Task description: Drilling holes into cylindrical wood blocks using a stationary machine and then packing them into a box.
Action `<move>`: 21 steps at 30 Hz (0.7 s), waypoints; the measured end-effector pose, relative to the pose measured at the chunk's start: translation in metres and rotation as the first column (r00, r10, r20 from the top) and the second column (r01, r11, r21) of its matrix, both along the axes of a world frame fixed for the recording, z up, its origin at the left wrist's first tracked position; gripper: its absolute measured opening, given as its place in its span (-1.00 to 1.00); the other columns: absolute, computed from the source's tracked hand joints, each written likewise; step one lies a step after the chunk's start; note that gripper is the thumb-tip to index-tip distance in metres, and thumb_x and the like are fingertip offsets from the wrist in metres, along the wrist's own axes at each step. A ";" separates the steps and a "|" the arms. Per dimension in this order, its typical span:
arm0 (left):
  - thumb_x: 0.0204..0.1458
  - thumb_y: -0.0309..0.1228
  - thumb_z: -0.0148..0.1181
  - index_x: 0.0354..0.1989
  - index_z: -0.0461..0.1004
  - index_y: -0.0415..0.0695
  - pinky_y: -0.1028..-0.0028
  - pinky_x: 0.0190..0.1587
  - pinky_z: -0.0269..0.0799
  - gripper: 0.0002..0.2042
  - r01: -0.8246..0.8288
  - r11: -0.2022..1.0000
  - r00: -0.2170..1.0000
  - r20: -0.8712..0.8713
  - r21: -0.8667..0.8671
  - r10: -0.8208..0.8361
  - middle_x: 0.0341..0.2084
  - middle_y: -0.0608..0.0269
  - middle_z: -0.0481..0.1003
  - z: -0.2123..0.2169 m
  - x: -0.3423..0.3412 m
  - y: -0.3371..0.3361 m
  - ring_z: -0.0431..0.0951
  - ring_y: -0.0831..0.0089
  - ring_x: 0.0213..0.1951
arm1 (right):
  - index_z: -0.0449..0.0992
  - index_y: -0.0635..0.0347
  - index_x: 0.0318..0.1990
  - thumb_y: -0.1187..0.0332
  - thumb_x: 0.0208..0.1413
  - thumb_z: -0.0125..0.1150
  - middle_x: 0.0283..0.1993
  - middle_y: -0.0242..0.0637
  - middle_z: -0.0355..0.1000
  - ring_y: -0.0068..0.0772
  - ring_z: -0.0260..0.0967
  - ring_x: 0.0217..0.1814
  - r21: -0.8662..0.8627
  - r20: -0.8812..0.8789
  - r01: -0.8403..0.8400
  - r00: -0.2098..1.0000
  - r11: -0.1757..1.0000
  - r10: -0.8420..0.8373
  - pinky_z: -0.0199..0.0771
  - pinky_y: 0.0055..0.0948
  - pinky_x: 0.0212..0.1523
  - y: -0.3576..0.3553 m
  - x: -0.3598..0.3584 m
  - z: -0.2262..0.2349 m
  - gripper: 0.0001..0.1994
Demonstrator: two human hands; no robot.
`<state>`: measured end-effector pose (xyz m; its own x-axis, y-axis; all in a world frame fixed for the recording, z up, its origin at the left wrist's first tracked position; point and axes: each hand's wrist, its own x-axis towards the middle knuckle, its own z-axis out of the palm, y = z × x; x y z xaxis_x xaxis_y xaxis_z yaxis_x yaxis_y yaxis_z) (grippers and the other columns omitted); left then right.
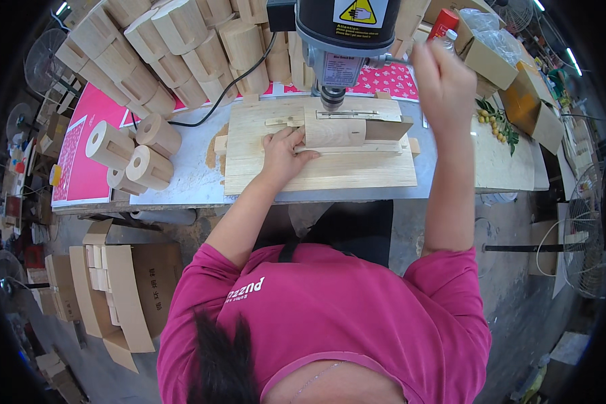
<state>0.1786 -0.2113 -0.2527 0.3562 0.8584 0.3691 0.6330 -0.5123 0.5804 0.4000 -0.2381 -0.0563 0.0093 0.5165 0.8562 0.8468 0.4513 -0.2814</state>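
Observation:
A bench drill press [345, 40] stands at the far middle of the table, its chuck [332, 99] above a wooden jig board [303, 178]. In the jig lies a pale wooden block [333, 132], on its side with a rounded face. My left hand [284, 153] grips the block's left end, thumb along the near side and fingers over the end. Raised at the right, my right hand [443, 84] is closed in a fist around the drill press lever [388, 60]; the fist hides the lever's end. A dark flat plate [388, 129] sits at the block's right.
Several bored wooden cylinders [111, 145] stand on the table at left. Behind them, notched wooden blocks [182, 27] are stacked high. A black cable [239, 77] crosses the tabletop. Yellow fruit [495, 124] and cardboard boxes [542, 111] are at right; an open carton [124, 296] is on the lower left.

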 end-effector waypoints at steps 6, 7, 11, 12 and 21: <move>-0.37 -0.21 0.39 -0.15 0.47 -0.04 0.29 -0.14 0.04 -0.50 0.010 1.000 0.999 -0.030 -0.024 -0.010 -0.51 0.40 0.40 0.000 0.004 0.003 0.41 0.40 -0.31 | 0.46 0.28 -0.43 0.49 0.01 0.06 -0.63 -0.20 0.28 -0.27 0.24 -0.64 0.066 -0.225 -0.077 0.970 0.995 0.090 0.20 -0.38 -0.58 -0.026 -0.016 -0.070 -0.93; -0.37 -0.21 0.39 -0.15 0.47 -0.04 0.29 -0.14 0.04 -0.50 0.012 1.000 0.999 -0.031 -0.023 -0.013 -0.51 0.40 0.40 0.000 0.003 0.002 0.41 0.40 -0.31 | 0.47 0.29 -0.40 0.52 -0.01 0.06 -0.61 -0.22 0.29 -0.28 0.24 -0.63 0.094 -0.223 -0.105 0.967 0.990 0.124 0.19 -0.39 -0.57 -0.023 -0.016 -0.085 -0.93; -0.37 -0.22 0.39 -0.15 0.48 -0.03 0.30 -0.14 0.04 -0.51 0.008 1.000 1.000 -0.012 0.023 -0.008 -0.52 0.40 0.40 -0.004 0.004 0.002 0.41 0.40 -0.32 | 0.47 0.30 -0.36 0.56 -0.04 0.05 -0.61 -0.25 0.29 -0.28 0.20 -0.62 0.149 -0.239 -0.166 0.950 0.975 0.198 0.16 -0.40 -0.54 -0.004 -0.014 -0.128 -0.91; -0.37 -0.22 0.38 -0.15 0.48 -0.03 0.30 -0.14 0.04 -0.51 0.007 0.999 1.000 -0.016 0.033 -0.007 -0.52 0.40 0.40 -0.004 0.004 0.003 0.41 0.40 -0.32 | 0.47 0.30 -0.36 0.56 -0.04 0.05 -0.61 -0.25 0.29 -0.28 0.20 -0.62 0.151 -0.239 -0.165 0.951 0.975 0.198 0.16 -0.40 -0.54 -0.003 -0.013 -0.129 -0.91; -0.37 -0.23 0.38 -0.14 0.48 -0.02 0.29 -0.13 0.05 -0.51 -0.006 1.000 1.000 -0.029 -0.019 0.005 -0.52 0.39 0.40 0.002 0.002 0.002 0.41 0.39 -0.31 | 0.44 0.27 -0.48 0.42 0.04 0.07 -0.68 -0.19 0.24 -0.27 0.24 -0.70 0.167 -0.207 -0.101 0.969 0.981 0.135 0.19 -0.42 -0.63 0.000 -0.008 -0.024 -0.87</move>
